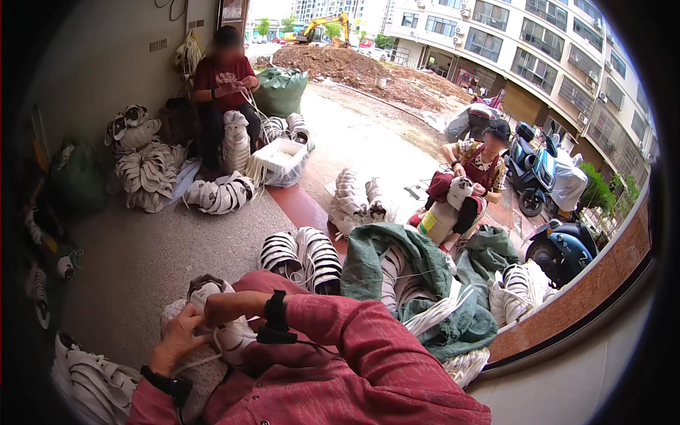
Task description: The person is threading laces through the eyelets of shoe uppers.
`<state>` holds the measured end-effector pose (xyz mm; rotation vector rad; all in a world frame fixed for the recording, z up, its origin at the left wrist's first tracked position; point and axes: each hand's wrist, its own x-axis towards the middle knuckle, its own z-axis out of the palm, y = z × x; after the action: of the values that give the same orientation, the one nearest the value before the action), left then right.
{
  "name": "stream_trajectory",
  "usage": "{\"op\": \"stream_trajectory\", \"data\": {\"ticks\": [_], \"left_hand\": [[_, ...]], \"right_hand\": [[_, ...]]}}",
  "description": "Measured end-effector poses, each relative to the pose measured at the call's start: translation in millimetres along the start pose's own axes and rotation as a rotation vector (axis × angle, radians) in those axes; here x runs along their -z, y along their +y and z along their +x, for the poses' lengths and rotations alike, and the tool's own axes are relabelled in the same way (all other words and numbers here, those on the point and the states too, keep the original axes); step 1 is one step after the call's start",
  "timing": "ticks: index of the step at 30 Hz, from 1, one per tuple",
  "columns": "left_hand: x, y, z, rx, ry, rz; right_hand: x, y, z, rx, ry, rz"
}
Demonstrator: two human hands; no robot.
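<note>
On my lap rests a white shoe upper (237, 333) with a dark opening, part of it showing below my wrists. My left hand (182, 331) is closed at its left side, thumb and fingertips bent in against it. Bent inward from the right, my right hand (221, 309) is closed over the upper's top; its fingertips are mostly hidden, and what they pinch is too small to make out. A thin white lace (218, 346) loops down beside the upper, under my hands. Both wrists wear black bands.
Stacked white uppers (319, 256) stand beyond my knees, with more (95, 379) at lower left. A green woven sack (375, 248) holds uppers and a bundle of white laces (440, 312). Two seated people (225, 78) (482, 166) handle similar pieces. A white bin (280, 166) stands farther back.
</note>
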<state>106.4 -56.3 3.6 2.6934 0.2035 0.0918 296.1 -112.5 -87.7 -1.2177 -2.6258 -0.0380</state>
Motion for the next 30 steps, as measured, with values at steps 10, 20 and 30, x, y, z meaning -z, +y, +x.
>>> {"op": "stream_trajectory", "data": {"ticks": [10, 20, 30], "left_hand": [[-6, -14, 6, -0.091, 0.025, -0.294], [24, -3, -7, 0.011, 0.132, -0.332], [4, -9, 5, -0.053, 0.007, 0.032]], "right_hand": [[3, 1, -5, -0.336, -0.061, 0.601], [-3, 5, 10, -0.352, -0.329, 0.272], [-3, 4, 11, -0.127, -0.36, -0.004]]}}
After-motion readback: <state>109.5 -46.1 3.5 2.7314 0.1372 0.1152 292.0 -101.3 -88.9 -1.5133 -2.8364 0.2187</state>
